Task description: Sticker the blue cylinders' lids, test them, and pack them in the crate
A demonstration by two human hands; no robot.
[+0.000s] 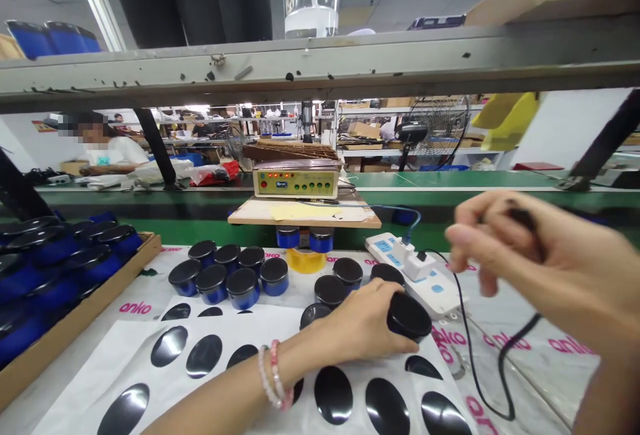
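Note:
My left hand [373, 322], with two beaded bracelets on its wrist, grips a round blue unit with a glossy black top [410, 315], tilted above the sheet. My right hand [530, 248] is raised at the right, its fingers closed around the end of a black cable [507, 355]. That cable loops down and back to a white plug [420, 265] in the power strip [387, 248]; its tip is mostly hidden by my fingers. Beneath my left hand lies a white sheet [120, 348] bearing several black discs [334, 395]. More black-topped units [330, 290] stand just behind that hand.
Several blue units [243, 288] stand in a group left of centre. A cardboard tray [145, 248] full of similar units is at the left. A yellow-fronted control box [296, 182] rests on a raised board [250, 214]. Overhead runs a shelf [270, 65]; a person [117, 148] sits beyond.

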